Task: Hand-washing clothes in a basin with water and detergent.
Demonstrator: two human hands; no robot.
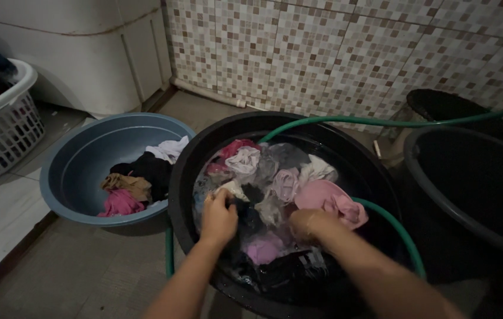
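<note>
A person's left hand is closing tightly on a dark wet garment inside the black wash basin; the cloth is trailing rightward from that grip toward the right hand, whose hold cannot be told.

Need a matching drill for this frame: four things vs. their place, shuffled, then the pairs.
Things:
1. green hose
2. blue basin
3. white laundry basket
4. left hand

Places:
A. far left, on the white ledge
B. on dark cloth in the black tub
C. draped over the black tub's rim
D. on the floor, left of the black tub

Pairs: 1-C, 2-D, 3-A, 4-B
</note>
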